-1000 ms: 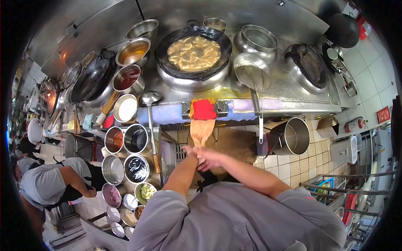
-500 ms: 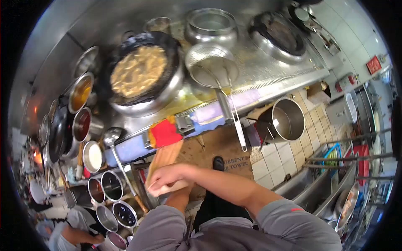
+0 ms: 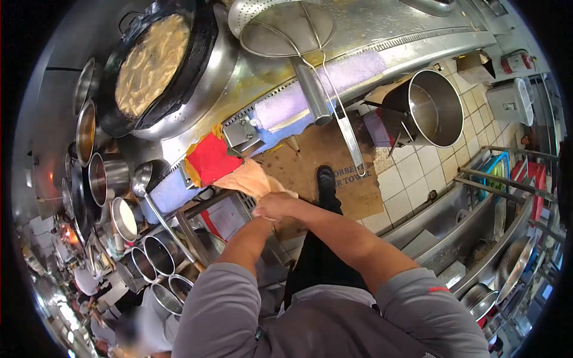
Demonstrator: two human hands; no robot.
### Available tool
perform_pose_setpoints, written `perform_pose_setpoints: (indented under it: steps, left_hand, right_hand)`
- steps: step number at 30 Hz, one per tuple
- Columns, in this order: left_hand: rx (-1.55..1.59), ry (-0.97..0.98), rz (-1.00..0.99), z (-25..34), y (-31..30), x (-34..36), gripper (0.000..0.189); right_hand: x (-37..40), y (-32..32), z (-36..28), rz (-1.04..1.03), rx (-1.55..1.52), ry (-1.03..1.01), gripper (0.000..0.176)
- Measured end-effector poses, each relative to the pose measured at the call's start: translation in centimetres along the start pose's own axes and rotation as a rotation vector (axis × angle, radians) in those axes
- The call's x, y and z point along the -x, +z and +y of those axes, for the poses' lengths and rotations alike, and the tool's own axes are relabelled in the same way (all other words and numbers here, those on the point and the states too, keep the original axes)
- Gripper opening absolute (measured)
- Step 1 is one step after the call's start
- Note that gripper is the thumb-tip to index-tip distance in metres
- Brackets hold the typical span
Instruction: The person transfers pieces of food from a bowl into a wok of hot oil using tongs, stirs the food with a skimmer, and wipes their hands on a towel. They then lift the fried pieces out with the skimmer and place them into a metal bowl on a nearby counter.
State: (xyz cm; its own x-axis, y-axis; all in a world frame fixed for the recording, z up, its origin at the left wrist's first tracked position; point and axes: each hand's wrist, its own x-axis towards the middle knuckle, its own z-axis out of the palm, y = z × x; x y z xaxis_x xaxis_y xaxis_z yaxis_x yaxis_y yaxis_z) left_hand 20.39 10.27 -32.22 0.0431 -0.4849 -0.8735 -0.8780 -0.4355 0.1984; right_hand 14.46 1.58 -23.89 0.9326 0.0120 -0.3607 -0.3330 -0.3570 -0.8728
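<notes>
My right hand [image 3: 279,206] is closed on a peach-coloured cloth [image 3: 253,178], which hangs toward the stove's front edge. My left hand [image 3: 261,215] lies against it at the wrist, its fingers mostly hidden under the right one. Beyond the cloth, a red cloth [image 3: 212,158] with a yellow border lies on the stove's front edge. A wok [image 3: 200,65] to the upper left holds pale pieces in liquid [image 3: 152,68]. A mesh strainer [image 3: 289,30] sits on the stove, its handle [image 3: 351,143] reaching over the front edge.
A tall metal pot [image 3: 436,107] stands right of the cardboard [image 3: 358,197] on the tiled floor. On the left are a ladle [image 3: 143,179], a pot of white contents [image 3: 124,219] and several other pots. A metal sink [image 3: 430,238] runs along the right. Another person [image 3: 140,322] is at lower left.
My hands have moved right with the peach cloth, which now spreads out toward the red cloth. The view has shifted closer to the stove's front edge.
</notes>
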Motion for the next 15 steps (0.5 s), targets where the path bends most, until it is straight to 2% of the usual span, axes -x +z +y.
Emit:
perform_pose_setpoints:
  steps: [1,2,4,6,8,10,11,13,14,15]
  left_hand:
    - [-0.006,-0.004,-0.003,-0.2,-0.3,0.1,0.043]
    - [-0.015,-0.009,-0.004,-0.1,-0.5,0.3,0.043]
    - [-0.011,-0.011,-0.013,-0.6,-0.8,1.1,0.044]
    - [0.01,-0.01,-0.022,-0.7,-0.2,2.0,0.044]
    - [0.019,0.005,-0.04,-0.4,0.8,2.3,0.044]
    - [0.024,0.019,-0.05,0.2,1.7,2.2,0.045]
    - [0.026,0.028,-0.057,0.5,2.2,2.1,0.045]
    - [0.018,0.045,-0.064,0.9,2.7,1.3,0.045]
    - [0.012,0.053,-0.066,0.9,2.8,1.1,0.045]
    - [0.006,0.052,-0.069,0.7,3.0,0.9,0.045]
  right_hand:
    - [0.8,0.5,0.5,0.031,0.03,0.277,0.029]
    - [1.7,0.7,0.8,0.029,0.023,0.278,0.029]
    - [1.8,0.7,0.5,0.112,-0.138,0.027,0.034]
    - [0.7,-1.2,-4.2,0.0,-0.653,-0.097,0.037]
    - [-0.2,-1.1,-9.6,-0.209,-0.757,-0.573,0.036]
    - [-0.1,-2.4,-13.8,-0.467,-0.513,-0.576,0.037]
    - [-0.3,-1.7,-13.2,-0.471,-0.516,-0.571,0.037]
    - [-0.7,-0.8,-11.9,-0.537,-0.719,-0.314,0.037]
    - [-1.0,-0.7,-11.5,-0.537,-0.726,-0.301,0.037]
    - [-1.6,-1.0,-10.7,-0.47,-0.512,-0.275,0.037]
